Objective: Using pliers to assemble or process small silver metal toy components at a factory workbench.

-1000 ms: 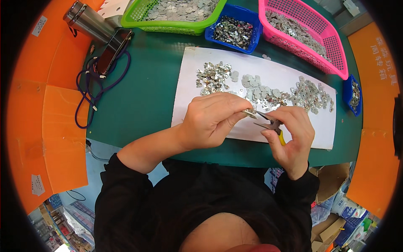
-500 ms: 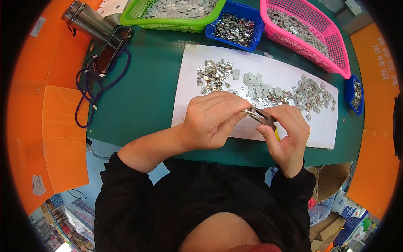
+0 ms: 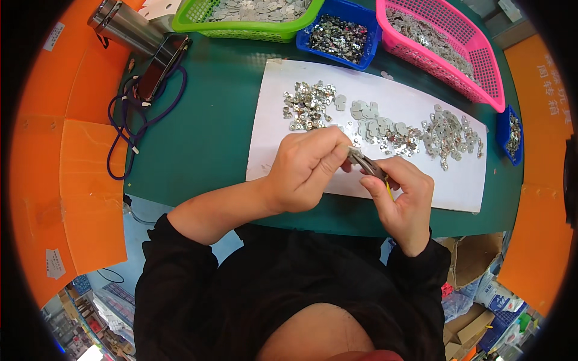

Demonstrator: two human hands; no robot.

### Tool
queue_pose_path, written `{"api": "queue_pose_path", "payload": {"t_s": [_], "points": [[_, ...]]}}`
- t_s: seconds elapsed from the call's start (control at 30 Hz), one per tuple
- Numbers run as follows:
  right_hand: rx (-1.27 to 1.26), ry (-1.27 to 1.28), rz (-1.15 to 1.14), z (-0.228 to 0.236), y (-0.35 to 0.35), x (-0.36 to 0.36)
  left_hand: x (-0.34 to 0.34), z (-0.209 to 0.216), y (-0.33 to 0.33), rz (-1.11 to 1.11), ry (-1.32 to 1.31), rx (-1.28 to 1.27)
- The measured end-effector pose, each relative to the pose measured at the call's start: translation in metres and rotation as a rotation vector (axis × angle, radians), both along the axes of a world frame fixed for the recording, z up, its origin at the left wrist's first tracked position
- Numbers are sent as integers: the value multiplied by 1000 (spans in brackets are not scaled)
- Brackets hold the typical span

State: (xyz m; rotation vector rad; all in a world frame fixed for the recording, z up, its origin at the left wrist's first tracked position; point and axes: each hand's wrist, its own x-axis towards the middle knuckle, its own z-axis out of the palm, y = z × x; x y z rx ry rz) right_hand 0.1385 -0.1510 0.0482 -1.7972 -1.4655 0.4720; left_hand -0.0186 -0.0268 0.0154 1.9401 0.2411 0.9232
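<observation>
Gap between cord (image 3: 185, 90) and board (image 3: 448, 189)

This looks like a small metal-parts workshop: a green-topped workbench (image 3: 205, 114) carries a lime-green basket (image 3: 241, 30), a pink basket (image 3: 442, 72) and a blue bin (image 3: 331, 58), all filled with metal pieces; flat metal plates (image 3: 370, 125) lie on a white board (image 3: 460, 186), pliers (image 3: 371, 168) are in hand, and a cardboard box (image 3: 472, 259) sits below.

Steel flask (image 3: 128, 27) near looped purple cord (image 3: 172, 113); open cardboard box (image 3: 477, 260) (lower right).
</observation>
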Motion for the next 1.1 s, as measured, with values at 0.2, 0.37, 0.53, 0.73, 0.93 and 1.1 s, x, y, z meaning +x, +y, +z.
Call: {"api": "queue_pose_path", "payload": {"t_s": [0.2, 0.37, 0.53, 0.73, 0.93, 1.1], "points": [[-425, 633, 242, 8, -4, 29, 1, -2, 5, 85, 5, -20], [-675, 870, 447, 38, 3, 46, 5, 1, 9, -7, -96, 247], [-853, 881, 491, 35, 10, 48, 4, -1, 10, -45, -128, 277], [-850, 984, 504, 25, 7, 50, 5, -1, 9, -37, -134, 228], [-837, 1000, 523, 23, 8, 51, 4, 0, 10, -21, -93, 210], [-808, 967, 489, 21, 8, 52, 5, -1, 11, -27, -88, 211]]}}
